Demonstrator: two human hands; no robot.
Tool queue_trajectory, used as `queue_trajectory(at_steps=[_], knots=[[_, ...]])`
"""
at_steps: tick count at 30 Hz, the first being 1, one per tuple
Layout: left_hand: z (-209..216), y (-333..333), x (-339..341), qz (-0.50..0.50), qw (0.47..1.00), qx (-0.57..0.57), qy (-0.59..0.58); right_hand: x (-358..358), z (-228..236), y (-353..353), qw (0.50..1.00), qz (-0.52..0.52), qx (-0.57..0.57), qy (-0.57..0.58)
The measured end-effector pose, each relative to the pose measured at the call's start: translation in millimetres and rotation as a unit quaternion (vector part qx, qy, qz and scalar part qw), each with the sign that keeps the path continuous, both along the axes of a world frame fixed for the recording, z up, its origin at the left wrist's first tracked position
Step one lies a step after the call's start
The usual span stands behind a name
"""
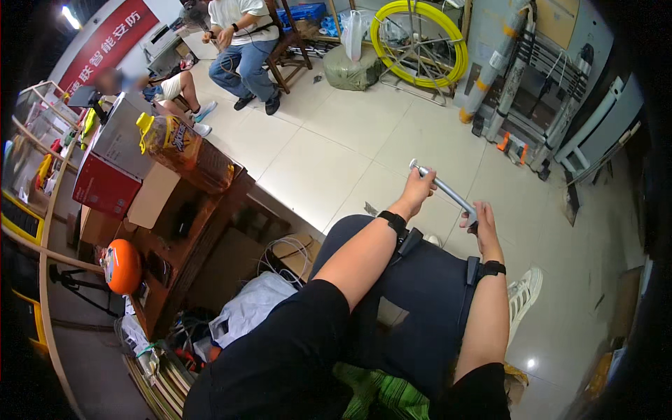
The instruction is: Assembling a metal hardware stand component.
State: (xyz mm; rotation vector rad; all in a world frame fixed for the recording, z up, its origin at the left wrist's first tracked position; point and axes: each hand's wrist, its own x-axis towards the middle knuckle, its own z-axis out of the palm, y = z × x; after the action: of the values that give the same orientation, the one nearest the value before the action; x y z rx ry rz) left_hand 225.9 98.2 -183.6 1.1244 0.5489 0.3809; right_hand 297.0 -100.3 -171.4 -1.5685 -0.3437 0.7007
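Note:
A slim silver metal tube [452, 192] slants above the floor in front of my knees, its upper left end topped by a small round disc. My left hand [418, 192] is wrapped round the tube just below that disc. At the lower right end, where the tube widens, my right hand [487, 227] grips it between thumb and fingers. The fingers of this hand point upward, and part of that end is hidden behind them. Both wrists wear black straps with small dark boxes.
Left stands a wooden desk [197, 241] with an orange round object [123, 267], a large bottle [187, 154] and a red-white box [108, 183]. Two seated people are beyond. A yellow cable reel [379, 43], a wrapped bundle [351, 68] and folded ladders [514, 77] line the far side.

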Motion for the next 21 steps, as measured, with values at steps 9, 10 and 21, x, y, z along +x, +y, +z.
queue_trajectory(at_steps=[9,10,21], knots=[[0.3,-12.4,5.7,0.020,0.998,-0.043,0.029,4.3,-5.4,-13.0,0.999,-0.024,-0.018,-0.038],[-7.5,-9.3,8.0,0.017,0.999,-0.038,0.031,6.3,-9.9,-12.0,0.999,-0.008,-0.006,-0.042],[15.8,-2.6,-1.2,-0.009,0.995,-0.090,-0.045,8.8,-4.9,-6.9,0.997,0.039,-0.046,0.044]])
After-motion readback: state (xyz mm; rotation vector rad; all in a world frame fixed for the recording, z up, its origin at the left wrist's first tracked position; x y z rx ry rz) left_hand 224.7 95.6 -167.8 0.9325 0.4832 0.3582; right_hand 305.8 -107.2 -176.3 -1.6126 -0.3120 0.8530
